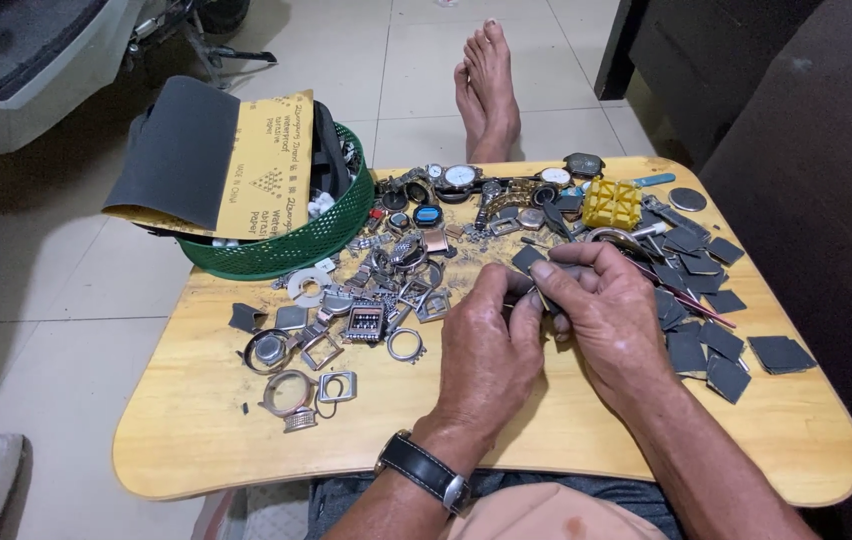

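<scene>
My left hand (486, 345) and my right hand (601, 310) meet over the middle of a low wooden table (196, 440). Both pinch a small dark grey square of sandpaper (528, 262) and a small part hidden between the fingers. A black-strapped watch (426, 470) is on my left wrist. Left of my hands lies a pile of metal watch cases and frames (386, 290). Several cut grey sandpaper squares (706, 340) lie to the right of my right hand.
A green plastic basket (296, 245) with rolled sandpaper sheets (216, 150) stands at the table's back left. Watches (461, 178) and a yellow block (612, 203) lie along the far edge. My bare feet (488, 85) rest on the tiled floor beyond. Dark furniture (796, 120) stands at right.
</scene>
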